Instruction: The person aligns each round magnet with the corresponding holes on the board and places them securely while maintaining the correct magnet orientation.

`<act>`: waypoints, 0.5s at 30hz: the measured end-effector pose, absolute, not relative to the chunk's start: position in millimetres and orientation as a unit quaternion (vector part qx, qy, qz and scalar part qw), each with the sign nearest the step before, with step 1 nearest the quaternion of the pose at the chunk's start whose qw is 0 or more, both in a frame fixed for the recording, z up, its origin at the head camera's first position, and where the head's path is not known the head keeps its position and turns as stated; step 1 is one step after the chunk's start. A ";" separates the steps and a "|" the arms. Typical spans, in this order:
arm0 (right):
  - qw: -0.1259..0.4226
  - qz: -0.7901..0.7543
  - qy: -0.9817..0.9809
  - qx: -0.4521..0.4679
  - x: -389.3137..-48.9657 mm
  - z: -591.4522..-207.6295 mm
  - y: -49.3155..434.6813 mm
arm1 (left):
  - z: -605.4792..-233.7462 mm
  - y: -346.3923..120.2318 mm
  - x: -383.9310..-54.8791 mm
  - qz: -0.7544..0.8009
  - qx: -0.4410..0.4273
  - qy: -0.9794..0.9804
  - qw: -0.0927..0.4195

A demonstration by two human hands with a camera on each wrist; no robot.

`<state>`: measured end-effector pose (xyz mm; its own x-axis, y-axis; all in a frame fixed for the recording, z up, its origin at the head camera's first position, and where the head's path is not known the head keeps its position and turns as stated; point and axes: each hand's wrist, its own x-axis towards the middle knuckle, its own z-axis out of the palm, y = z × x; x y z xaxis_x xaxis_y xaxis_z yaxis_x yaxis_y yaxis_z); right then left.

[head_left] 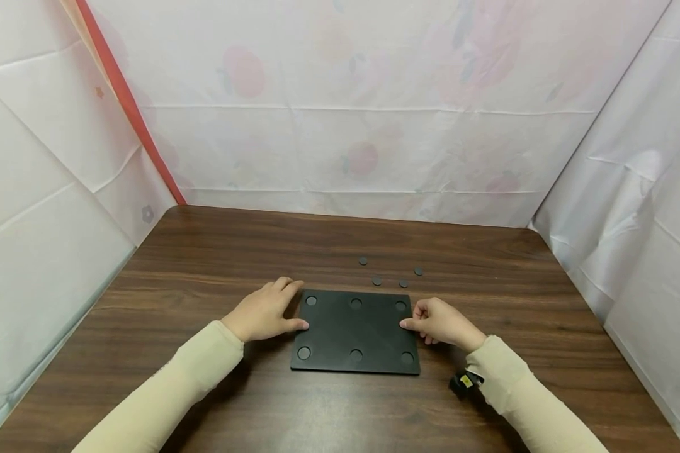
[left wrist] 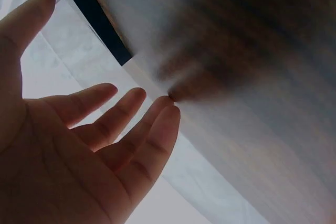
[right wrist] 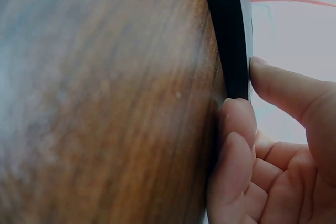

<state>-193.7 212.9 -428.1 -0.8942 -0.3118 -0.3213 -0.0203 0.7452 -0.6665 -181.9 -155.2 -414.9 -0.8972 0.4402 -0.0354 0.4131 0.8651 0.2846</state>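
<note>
A flat black rectangular board (head_left: 356, 330) with several round recesses along its long edges lies on the wooden table. At its right edge my right hand (head_left: 442, 324) has the thumb on top and curled fingers against the side, pinching the board, whose edge (right wrist: 233, 35) shows in the right wrist view. My left hand (head_left: 266, 309) is at the left edge, thumb tip over the board and fingers spread loosely beside its far corner. Left-side recesses look greyer; whether discs sit in them I cannot tell. Beyond the board lie several small dark discs (head_left: 376, 281).
The brown wooden table (head_left: 232, 239) has rounded far corners. White patterned curtains (head_left: 340, 145) hang behind it and on both sides, with a red strip (head_left: 130, 100) at the left. A small black device (head_left: 463, 382) is at the right wrist.
</note>
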 end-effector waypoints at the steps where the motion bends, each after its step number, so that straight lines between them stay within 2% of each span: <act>1: 0.212 -0.345 0.910 -0.091 -193.8 -427.9 212.8 | -414.9 -154.9 -181.4 0.132 0.222 0.964 0.056; 15: 0.224 -0.350 0.905 -0.088 -194.8 -425.3 212.3 | -418.5 -155.1 -178.1 0.113 0.245 0.960 0.077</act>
